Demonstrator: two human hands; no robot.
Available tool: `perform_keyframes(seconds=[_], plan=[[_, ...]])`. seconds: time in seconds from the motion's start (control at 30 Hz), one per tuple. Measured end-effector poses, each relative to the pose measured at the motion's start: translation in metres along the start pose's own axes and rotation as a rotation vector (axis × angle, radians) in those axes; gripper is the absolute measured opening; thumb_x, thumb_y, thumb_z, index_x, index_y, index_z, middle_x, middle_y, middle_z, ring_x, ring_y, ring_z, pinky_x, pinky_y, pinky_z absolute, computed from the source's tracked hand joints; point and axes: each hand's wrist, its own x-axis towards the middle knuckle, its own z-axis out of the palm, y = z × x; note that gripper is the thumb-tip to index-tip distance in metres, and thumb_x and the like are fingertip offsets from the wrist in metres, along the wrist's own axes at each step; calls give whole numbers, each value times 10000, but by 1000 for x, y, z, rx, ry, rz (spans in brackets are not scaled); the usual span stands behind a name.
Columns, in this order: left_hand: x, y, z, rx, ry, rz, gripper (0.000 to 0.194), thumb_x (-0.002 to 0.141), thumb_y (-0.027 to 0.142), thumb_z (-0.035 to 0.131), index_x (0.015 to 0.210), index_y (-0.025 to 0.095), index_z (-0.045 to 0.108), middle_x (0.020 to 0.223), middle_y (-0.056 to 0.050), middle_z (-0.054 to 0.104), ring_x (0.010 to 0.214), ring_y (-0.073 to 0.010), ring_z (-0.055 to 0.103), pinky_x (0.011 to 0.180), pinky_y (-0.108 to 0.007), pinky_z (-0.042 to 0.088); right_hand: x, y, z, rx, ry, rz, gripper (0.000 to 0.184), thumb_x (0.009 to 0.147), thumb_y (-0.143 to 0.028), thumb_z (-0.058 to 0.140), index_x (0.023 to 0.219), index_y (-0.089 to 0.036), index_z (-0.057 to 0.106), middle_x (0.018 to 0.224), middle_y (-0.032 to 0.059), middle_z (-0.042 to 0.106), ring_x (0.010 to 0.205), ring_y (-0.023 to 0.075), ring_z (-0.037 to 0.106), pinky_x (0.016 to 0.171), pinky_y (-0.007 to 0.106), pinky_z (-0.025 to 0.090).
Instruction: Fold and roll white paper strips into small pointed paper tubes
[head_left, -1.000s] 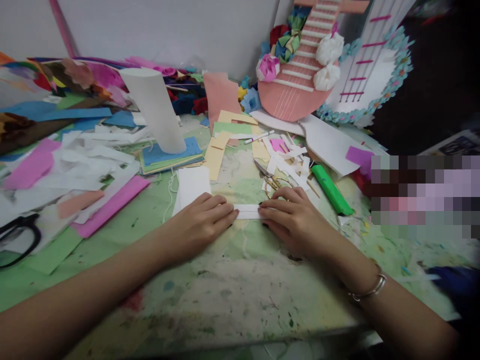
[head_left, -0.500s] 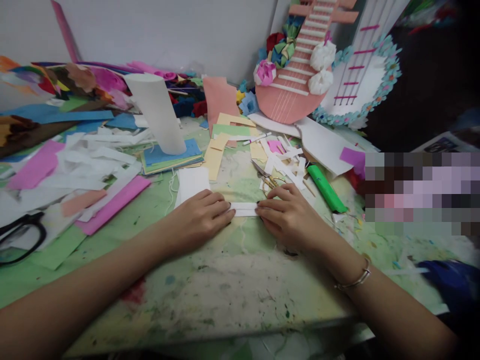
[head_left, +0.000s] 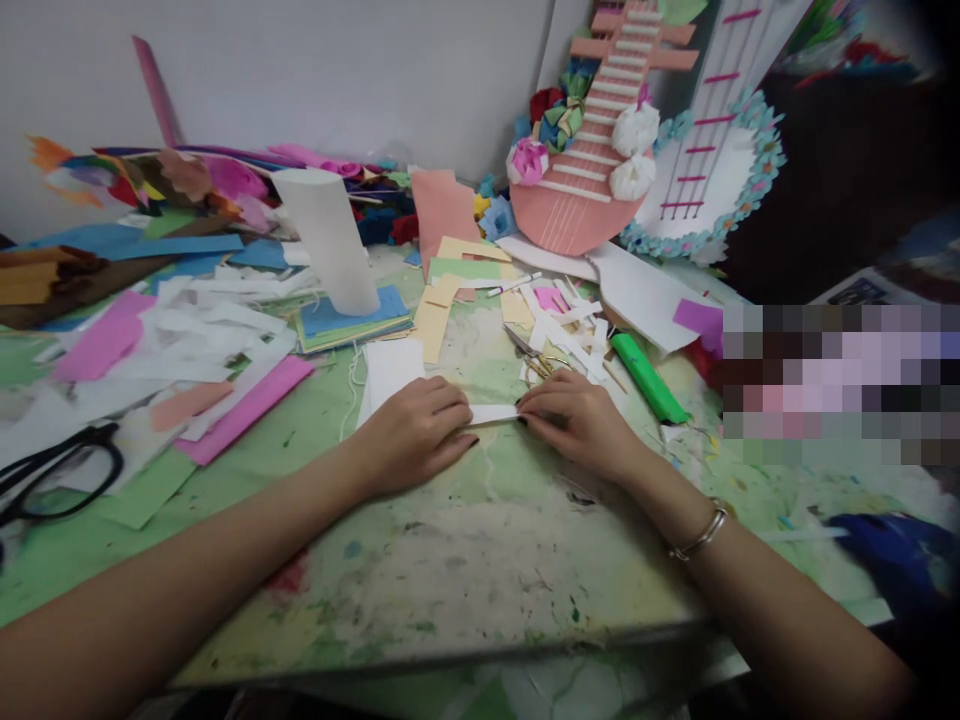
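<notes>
A narrow strip of white paper (head_left: 493,413) stretches between my two hands, just over the table's middle. My left hand (head_left: 424,432) has its fingers closed around the strip's left end, its thumb held a little apart below. At the right end, my right hand (head_left: 574,412) pinches the strip between thumb and fingertips. White paper sheets (head_left: 394,372) lie behind my left hand, partly covered by it. Gold-handled scissors (head_left: 541,362) rest just behind my right hand. A green wrapped stick-like packet (head_left: 649,378) lies to the right of them.
A white paper cylinder (head_left: 330,245) stands on stacked coloured paper (head_left: 356,318). White paper scraps (head_left: 217,330), pink paper (head_left: 247,410) and black-handled scissors (head_left: 60,475) lie at left. Paper instruments, one pink (head_left: 577,205), one white with blue flowers (head_left: 720,175), lean at the back.
The strip looks narrower now, its lengthwise crease line gone from sight. My left thumb has come away below it, and my right fingers have tightened at its end. The view has shifted slightly.
</notes>
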Motion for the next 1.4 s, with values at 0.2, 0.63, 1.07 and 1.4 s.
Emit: perform_keyframes(seconds=[0.2, 0.63, 1.07, 1.4], plan=[[-1, -9, 4, -210, 103, -150, 180, 922, 208, 497, 856, 164, 659, 892, -71, 668, 860, -182, 594, 782, -329, 489, -1, 6, 1, 77, 28, 148, 112, 851, -171, 593, 813, -207, 692, 852, 43, 716, 855, 204, 583, 786, 370, 453], [2, -16, 13, -97, 37, -369, 172, 896, 258, 509, 743, 181, 491, 880, -64, 520, 859, -218, 450, 774, -374, 413, 2, 7, 11, -80, 96, 309, 120, 805, -174, 648, 710, -181, 575, 834, 68, 593, 845, 223, 521, 739, 344, 408], [7, -16, 4, -172, -162, -384, 110, 897, 280, 524, 852, 180, 527, 858, -55, 558, 839, -224, 428, 750, -351, 332, 0, 9, 11, -49, 61, 235, 82, 833, -150, 630, 911, -174, 629, 945, 87, 586, 921, 241, 491, 811, 372, 398], [1, -13, 0, -325, -19, -367, 96, 897, 259, 523, 851, 176, 528, 818, -22, 557, 785, -173, 488, 689, -288, 375, 2, 1, 6, 34, -9, 115, 104, 852, -113, 594, 927, -169, 639, 843, 56, 637, 843, 213, 493, 785, 359, 383]])
